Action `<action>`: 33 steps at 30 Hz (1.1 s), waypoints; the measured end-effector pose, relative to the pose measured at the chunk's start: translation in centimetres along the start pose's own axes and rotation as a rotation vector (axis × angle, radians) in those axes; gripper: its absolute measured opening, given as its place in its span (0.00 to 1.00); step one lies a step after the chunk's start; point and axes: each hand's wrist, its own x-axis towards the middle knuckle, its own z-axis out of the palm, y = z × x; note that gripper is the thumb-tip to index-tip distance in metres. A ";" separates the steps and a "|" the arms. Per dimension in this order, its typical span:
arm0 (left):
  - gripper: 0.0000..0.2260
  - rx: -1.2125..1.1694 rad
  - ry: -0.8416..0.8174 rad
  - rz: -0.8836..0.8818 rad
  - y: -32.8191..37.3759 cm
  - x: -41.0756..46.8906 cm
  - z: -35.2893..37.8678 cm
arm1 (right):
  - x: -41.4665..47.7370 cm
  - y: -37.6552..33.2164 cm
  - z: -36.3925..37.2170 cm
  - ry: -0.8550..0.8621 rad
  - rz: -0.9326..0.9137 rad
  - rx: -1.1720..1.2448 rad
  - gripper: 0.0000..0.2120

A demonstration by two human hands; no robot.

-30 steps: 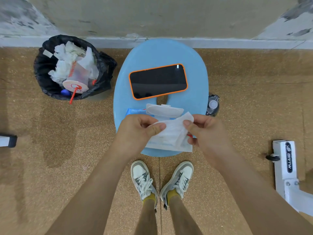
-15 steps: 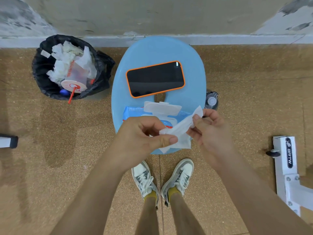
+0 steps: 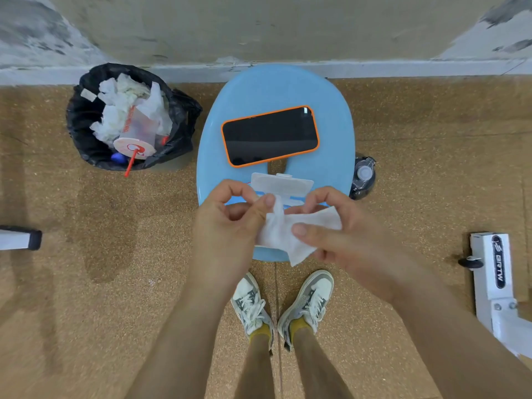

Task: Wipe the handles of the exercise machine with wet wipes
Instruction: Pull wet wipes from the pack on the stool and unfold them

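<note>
Your left hand (image 3: 227, 223) pinches the left end of the wet wipe (image 3: 283, 228) between thumb and forefinger, and your right hand (image 3: 339, 234) pinches the right part, thumb pressed on top with the fingers curled beneath it. The wipe hangs crumpled between both hands, its long axis running left to right, held just above the near edge of the blue stool (image 3: 273, 90). Just beyond your knuckles lies the wipe pack (image 3: 280, 184), its flip lid standing open, and further out on the seat lies a phone (image 3: 270, 136) in an orange case, screen dark. What the coming move turns on is where the machine stands: the only large part of it you can see is a white frame (image 3: 489, 269) low at the right, well apart from the wipe and nearer your right hand, so that hand looks the better one to carry the wipe across; the handles themselves are out of view. A small dark-capped bar end (image 3: 20, 239) shows at the far left edge. A dark bottle (image 3: 363, 175) stands on the floor just right of the stool, and a black-lined bin (image 3: 178, 133) full of used tissues sits to the left, near the wall (image 3: 259, 30). The floor (image 3: 115, 312) is speckled brown matting, with your shoes (image 3: 308, 298) planted close to the stool
</note>
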 end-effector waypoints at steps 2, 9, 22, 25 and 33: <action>0.08 0.048 0.023 0.072 0.5 -0.3 0.6 | 0.2 -0.4 1.2 0.069 -0.081 -0.222 0.17; 0.11 -0.012 0.342 0.182 0.7 0.6 0.2 | -0.1 -0.3 1.5 0.213 -0.073 -0.069 0.03; 0.06 -0.336 0.166 -0.182 1.4 -2.9 -0.7 | 1.3 1.8 1.0 0.499 0.102 0.532 0.02; 0.02 -0.351 0.101 -0.143 1.8 -4.2 -1.0 | 1.8 1.5 1.0 0.660 -0.029 0.299 0.04; 0.16 -0.011 -0.163 -0.051 0.8 -3.9 1.7 | -2.5 0.3 3.8 0.255 -0.095 0.185 0.08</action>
